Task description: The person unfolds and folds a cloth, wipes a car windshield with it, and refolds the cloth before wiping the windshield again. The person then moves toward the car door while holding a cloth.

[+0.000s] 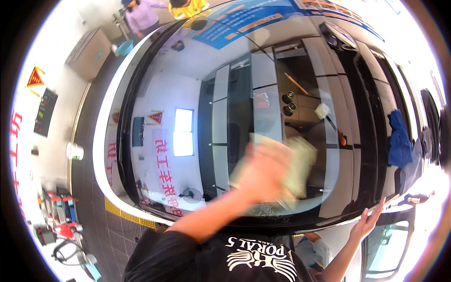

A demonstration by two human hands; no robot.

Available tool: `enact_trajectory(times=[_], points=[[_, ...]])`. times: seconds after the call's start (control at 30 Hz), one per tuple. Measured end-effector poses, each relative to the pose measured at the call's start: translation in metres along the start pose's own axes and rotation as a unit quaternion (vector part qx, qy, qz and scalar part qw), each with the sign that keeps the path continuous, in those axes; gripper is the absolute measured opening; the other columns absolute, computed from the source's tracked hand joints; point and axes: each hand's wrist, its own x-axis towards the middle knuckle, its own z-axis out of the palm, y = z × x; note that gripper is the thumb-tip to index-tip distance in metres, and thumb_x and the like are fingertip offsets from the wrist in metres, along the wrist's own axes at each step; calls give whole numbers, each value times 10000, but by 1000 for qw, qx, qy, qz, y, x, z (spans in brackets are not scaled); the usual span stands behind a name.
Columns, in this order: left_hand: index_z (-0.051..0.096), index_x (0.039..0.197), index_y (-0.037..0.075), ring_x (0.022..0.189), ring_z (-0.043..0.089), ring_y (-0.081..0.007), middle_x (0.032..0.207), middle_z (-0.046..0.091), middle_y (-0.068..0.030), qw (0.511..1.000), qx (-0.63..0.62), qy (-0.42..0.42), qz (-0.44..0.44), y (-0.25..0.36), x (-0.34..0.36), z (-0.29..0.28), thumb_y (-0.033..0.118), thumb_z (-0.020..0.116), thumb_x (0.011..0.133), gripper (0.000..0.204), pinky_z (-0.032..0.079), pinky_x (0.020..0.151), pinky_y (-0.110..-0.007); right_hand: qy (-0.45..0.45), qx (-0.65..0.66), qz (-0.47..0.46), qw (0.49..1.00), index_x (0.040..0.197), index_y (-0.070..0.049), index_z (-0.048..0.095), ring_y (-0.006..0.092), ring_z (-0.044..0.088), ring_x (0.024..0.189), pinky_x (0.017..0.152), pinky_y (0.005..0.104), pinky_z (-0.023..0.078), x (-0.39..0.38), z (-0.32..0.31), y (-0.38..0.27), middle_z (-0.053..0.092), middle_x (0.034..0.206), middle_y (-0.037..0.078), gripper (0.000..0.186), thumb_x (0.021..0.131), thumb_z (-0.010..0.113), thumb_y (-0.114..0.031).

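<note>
My left hand (265,171), blurred by motion, holds a pale yellow-green cloth (303,162) against the large window (221,192) of a car. The cloth is bunched under and beyond my fingers, and its edges are smeared. Off to the right, my right hand (369,222) holds nothing. Its fingers are stretched out and apart, by the car's dark edge near the pillar. The glass carries strong reflections of a wall, a bright window and a fan. Through or on it show a white-headed tool with an orange handle (342,139) and two dark round items (289,103).
A side mirror (338,36) juts out at the far right. Blue cloths (399,138) hang along the right side. At left, a white bucket (75,151), a large box (89,54) and a blue basin (125,47) stand by the wall. Two people (141,16) are at the far end.
</note>
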Motion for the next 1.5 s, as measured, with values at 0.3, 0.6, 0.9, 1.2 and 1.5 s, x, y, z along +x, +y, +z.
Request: enact_trajectory(times=[0.3, 0.6, 0.9, 1.2, 1.5], points=[[224, 1566, 43, 1543, 105, -284, 1657, 171, -121, 978, -87, 23, 190, 69, -27, 32, 256, 467, 895, 745, 47, 1253, -468, -43, -93, -17, 995, 1555, -49, 297, 299, 249, 1501, 1236, 458, 82, 14, 14, -12, 329, 1603, 120, 562, 1070, 374, -321], [592, 1228, 18, 1257, 494, -385, 1293, 556, -228, 659, -140, 409, -615, -320, -279, -63, 370, 596, 950, 448, 399, 1002, -527, -30, -211, -60, 975, 1540, -107, 360, 318, 228, 1506, 1233, 518, 23, -2, 36, 19, 357, 1589, 110, 532, 1071, 341, -360], [692, 1062, 43, 910, 634, -328, 1051, 665, -162, 902, -26, 276, -332, -280, -67, -111, 165, 503, 957, 248, 508, 844, -475, 3, -236, -42, 971, 1537, -132, 374, 314, 265, 1494, 1239, 521, 25, -4, 37, 6, 372, 1581, 103, 549, 1070, 288, -409], [382, 1459, -52, 1404, 382, -384, 1482, 443, -231, 944, -84, 199, 248, 3, 144, 20, 280, 456, 933, 627, 226, 1206, -492, -19, -207, -70, 976, 1422, 15, 472, 388, 393, 1402, 1165, 516, 258, -7, 34, 4, 458, 1485, 219, 523, 1024, 388, -313], [459, 1417, 61, 1398, 382, -320, 1490, 418, -185, 902, 191, 281, -266, -289, -52, -76, 213, 493, 983, 461, 285, 1173, -458, -33, -157, -36, 986, 1368, 73, 524, 436, 430, 1369, 1141, 545, 337, -14, 33, 28, 490, 1442, 271, 573, 1027, 425, -376]])
